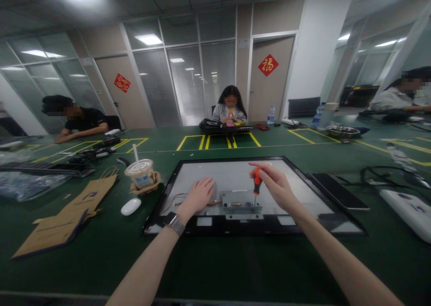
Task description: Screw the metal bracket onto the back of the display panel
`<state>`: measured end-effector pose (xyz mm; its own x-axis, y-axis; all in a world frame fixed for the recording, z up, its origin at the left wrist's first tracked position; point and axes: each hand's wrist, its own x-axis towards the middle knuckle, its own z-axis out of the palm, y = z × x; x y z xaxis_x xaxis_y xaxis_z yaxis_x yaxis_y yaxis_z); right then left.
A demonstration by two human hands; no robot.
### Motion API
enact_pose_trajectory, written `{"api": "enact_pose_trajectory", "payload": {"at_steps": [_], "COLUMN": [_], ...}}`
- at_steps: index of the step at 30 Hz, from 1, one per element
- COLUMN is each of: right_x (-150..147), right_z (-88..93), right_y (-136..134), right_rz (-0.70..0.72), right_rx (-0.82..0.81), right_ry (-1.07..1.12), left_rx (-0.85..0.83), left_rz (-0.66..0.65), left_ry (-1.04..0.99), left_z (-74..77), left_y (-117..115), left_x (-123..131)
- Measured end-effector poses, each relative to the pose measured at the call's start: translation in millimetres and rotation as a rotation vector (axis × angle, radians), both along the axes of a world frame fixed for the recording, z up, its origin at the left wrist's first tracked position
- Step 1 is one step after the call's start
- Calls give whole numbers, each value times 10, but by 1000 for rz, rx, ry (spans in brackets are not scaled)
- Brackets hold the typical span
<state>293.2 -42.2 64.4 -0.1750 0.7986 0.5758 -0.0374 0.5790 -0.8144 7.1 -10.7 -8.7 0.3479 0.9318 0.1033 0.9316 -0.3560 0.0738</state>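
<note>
Closest to the camera are two bare forearms (148,265), reaching over the green table (215,270) to a big flat panel (202,169) with a black frame and a pale back. The panel is my landmark here.

Right hand (276,185) is over the panel's right half, fingers clamped round the red-and-black handle of a screwdriver (257,180), with the index finger sticking out past it. The shaft points down at the right end of a metal bracket (235,197), which sits near the middle of the panel's near edge. Can't tell if the tip is seated in a screw, too small to see.

Left hand (200,194) lies palm down on the panel, left of the bracket, fingers stretched out and nearly together, holding nothing. Some thin wires (213,203) run right by it.

Tips: keep the shaft square to the screw, push straight down before twisting, and go easy with that left palm since panels probably flex. Mind the wires too. And honestly, that drink cup (140,173) just left of the panel? Move it further off.
</note>
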Motion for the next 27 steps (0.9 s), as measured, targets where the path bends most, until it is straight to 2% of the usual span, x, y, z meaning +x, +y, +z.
{"api": "enact_pose_trajectory", "payload": {"at_steps": [4,10,18,24,27], "right_x": [-3,-14,-32,4,35], "right_z": [-36,-49,-67,-78,-77], "right_y": [35,38,52,90,96], "right_rz": [122,47,57,3,11], "right_rx": [-58,34,-66,10,-28], "right_ry": [78,68,113,118,106], "left_rx": [2,-1,-3,-3,-3], "left_rz": [0,-3,2,0,0], "left_ry": [-4,-5,3,5,5], "left_z": [-26,-14,30,18,16], "left_y": [15,7,-16,-13,-12], "left_x": [-14,-17,14,3,4]}}
